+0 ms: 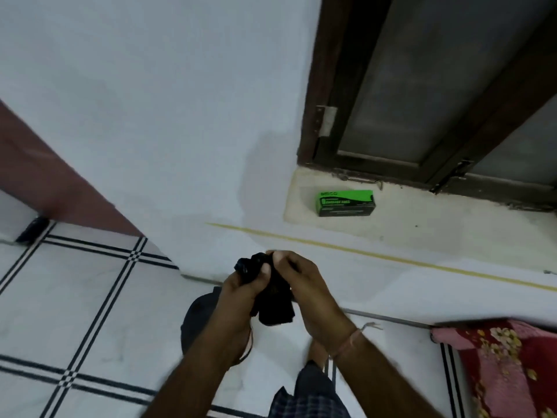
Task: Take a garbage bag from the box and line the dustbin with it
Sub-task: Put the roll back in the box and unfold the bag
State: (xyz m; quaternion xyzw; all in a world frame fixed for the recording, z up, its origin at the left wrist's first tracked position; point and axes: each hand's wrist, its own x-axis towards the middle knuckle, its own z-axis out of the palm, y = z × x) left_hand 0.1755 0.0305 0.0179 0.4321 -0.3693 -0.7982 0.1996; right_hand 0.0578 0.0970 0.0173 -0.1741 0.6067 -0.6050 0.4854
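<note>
A folded black garbage bag (272,306) hangs between both hands in the lower middle of the head view. My left hand (241,292) grips its crumpled upper left end. My right hand (297,274) pinches its top edge with fingers and thumb. The green garbage bag box (346,203) lies on the pale window ledge (422,224), up and to the right of my hands. A dark round dustbin (197,315) stands on the floor below my left forearm, mostly hidden by it.
A dark wooden window frame (376,164) rises behind the ledge. White floor tiles with black lines (90,297) spread to the left. A red floral cloth (506,369) lies at the lower right. A maroon surface (45,176) slants at the left.
</note>
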